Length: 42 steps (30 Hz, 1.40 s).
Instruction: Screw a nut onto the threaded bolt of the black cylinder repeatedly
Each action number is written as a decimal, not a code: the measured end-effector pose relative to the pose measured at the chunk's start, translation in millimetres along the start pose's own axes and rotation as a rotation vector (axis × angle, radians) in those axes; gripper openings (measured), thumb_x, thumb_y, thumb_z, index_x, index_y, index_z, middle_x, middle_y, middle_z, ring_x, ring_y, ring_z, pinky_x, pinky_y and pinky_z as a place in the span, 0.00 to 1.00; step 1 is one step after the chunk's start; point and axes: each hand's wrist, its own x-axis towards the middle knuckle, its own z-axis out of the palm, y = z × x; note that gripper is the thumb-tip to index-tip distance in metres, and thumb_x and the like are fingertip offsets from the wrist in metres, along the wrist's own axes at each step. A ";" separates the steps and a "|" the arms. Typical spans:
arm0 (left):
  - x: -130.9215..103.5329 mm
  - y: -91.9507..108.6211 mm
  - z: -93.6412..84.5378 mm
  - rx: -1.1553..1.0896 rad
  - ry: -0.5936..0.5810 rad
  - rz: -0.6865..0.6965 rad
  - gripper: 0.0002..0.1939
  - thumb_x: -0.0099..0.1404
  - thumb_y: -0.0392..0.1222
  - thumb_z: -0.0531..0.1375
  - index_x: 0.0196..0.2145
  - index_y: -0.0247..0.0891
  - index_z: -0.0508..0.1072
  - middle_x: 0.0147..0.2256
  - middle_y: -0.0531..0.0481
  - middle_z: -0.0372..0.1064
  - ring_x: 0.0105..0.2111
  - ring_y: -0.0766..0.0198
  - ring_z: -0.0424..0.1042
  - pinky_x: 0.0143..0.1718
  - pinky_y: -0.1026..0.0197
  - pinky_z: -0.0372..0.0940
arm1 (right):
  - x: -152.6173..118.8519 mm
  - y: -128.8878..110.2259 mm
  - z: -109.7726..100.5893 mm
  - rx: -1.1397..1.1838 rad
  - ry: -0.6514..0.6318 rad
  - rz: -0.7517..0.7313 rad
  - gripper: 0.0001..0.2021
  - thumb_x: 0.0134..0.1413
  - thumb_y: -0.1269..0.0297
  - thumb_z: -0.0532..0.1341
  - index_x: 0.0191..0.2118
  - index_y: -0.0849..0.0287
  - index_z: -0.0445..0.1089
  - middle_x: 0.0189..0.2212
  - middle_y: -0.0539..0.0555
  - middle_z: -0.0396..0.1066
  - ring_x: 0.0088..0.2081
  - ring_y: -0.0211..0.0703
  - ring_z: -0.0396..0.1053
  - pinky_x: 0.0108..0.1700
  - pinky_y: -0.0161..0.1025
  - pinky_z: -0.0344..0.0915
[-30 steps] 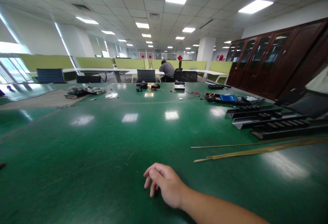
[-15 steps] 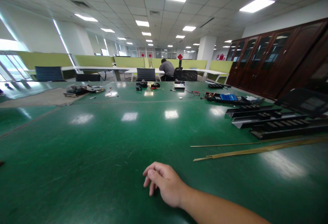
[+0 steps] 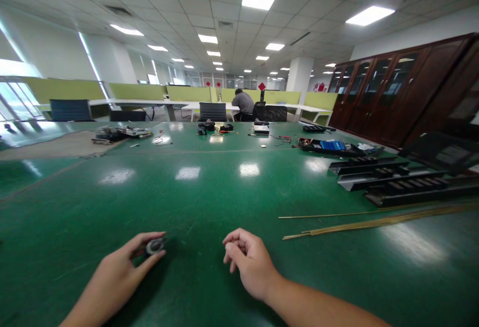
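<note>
My left hand (image 3: 119, 269) is at the lower left, over the green tabletop (image 3: 187, 287). Its thumb and forefinger grip a small dark round piece with a grey ring (image 3: 154, 247) on its face; blur hides its exact kind. To the right of it, my right hand (image 3: 250, 262) hovers low above or rests on the table, which I cannot tell. Its fingers are loosely bent, the thumb lying near the forefinger, and nothing shows between them. A gap of bare green surface separates the two hands.
Thin brass-coloured rods (image 3: 348, 227) lie right of my right hand. Behind them are black metal channels (image 3: 404, 192) and a black tray with blue pieces (image 3: 333, 146). Electronic parts (image 3: 119, 133) lie along the far side. A person (image 3: 244, 103) sits at a distant desk.
My left hand has come into view from the left with the small round piece in it. My right hand has moved slightly right, and its fingers are more curled.
</note>
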 end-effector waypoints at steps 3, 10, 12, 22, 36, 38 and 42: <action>17.7 38.6 46.7 -0.034 -0.156 0.199 0.18 0.68 0.49 0.62 0.54 0.42 0.74 0.50 0.44 0.75 0.50 0.55 0.75 0.53 0.55 0.71 | -0.3 1.7 -1.4 -0.081 0.083 -0.042 0.10 0.60 0.72 0.56 0.46 0.59 0.69 0.32 0.52 0.72 0.32 0.41 0.70 0.36 0.38 0.64; 19.0 73.5 75.2 -0.063 -0.279 0.493 0.28 0.73 0.40 0.57 0.68 0.50 0.58 0.53 0.43 0.70 0.52 0.57 0.69 0.54 0.53 0.68 | -12.7 0.9 2.4 -0.426 0.198 -0.187 0.33 0.40 0.82 0.57 0.55 0.53 0.64 0.52 0.56 0.68 0.55 0.52 0.64 0.57 0.48 0.60; 14.4 64.6 71.4 -0.083 -0.285 0.492 0.30 0.73 0.38 0.58 0.69 0.51 0.56 0.53 0.43 0.69 0.51 0.58 0.70 0.53 0.55 0.69 | -12.6 -0.4 4.1 -0.449 0.174 -0.196 0.33 0.40 0.80 0.60 0.55 0.53 0.63 0.52 0.56 0.67 0.55 0.53 0.64 0.57 0.48 0.60; 15.0 62.0 73.3 -0.234 -0.218 0.429 0.16 0.68 0.37 0.63 0.52 0.44 0.67 0.44 0.49 0.73 0.45 0.62 0.73 0.48 0.60 0.70 | -1.5 -5.6 3.9 -0.400 0.096 -0.111 0.17 0.45 0.77 0.66 0.43 0.55 0.73 0.37 0.52 0.73 0.39 0.47 0.69 0.42 0.42 0.63; 7.4 57.3 78.1 -0.244 -0.084 0.479 0.19 0.63 0.36 0.67 0.51 0.43 0.71 0.44 0.50 0.77 0.45 0.64 0.77 0.48 0.63 0.73 | -2.2 -10.1 8.0 -0.380 0.081 -0.048 0.08 0.49 0.72 0.69 0.37 0.56 0.80 0.32 0.50 0.77 0.34 0.43 0.71 0.37 0.37 0.63; 7.2 57.5 78.1 -0.245 -0.079 0.476 0.20 0.63 0.36 0.68 0.51 0.44 0.71 0.44 0.50 0.77 0.45 0.64 0.78 0.48 0.63 0.74 | -2.0 -9.6 7.4 -0.364 0.080 -0.028 0.07 0.49 0.71 0.69 0.36 0.57 0.80 0.31 0.50 0.77 0.34 0.43 0.72 0.37 0.36 0.63; 6.3 57.8 78.3 -0.230 -0.057 0.490 0.21 0.62 0.37 0.69 0.51 0.44 0.72 0.44 0.51 0.78 0.44 0.64 0.78 0.47 0.63 0.74 | -2.6 -9.0 7.2 -0.329 0.079 0.007 0.05 0.49 0.69 0.69 0.35 0.58 0.78 0.30 0.50 0.77 0.33 0.43 0.71 0.36 0.36 0.64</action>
